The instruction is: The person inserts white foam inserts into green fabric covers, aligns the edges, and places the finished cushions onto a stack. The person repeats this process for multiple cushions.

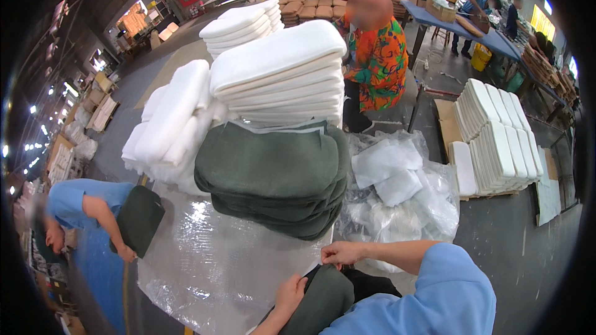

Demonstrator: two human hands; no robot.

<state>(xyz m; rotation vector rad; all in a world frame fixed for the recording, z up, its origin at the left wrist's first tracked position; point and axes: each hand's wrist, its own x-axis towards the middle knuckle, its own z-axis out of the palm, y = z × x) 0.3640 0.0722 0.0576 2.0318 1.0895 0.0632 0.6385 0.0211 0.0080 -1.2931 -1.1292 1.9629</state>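
A dark green fabric cover (327,291) with a pale edge is close against my body at the near side of the table. My right hand (341,253) pinches its upper corner between thumb and fingers. Lower and to the left, my left hand (290,294) is closed on the pale edge of the same cover. Just beyond my hands, a thick stack of similar dark green covers (267,158) lies on the plastic-wrapped table (205,260), with a whitish edge showing at its top.
Tall stacks of white padding (276,62) stand behind the green stack. Clear plastic bags (397,205) with white pieces lie to the right, near more white pads (493,136). A co-worker in blue (93,205) holds a green piece at left; another person in orange (379,56) stands beyond.
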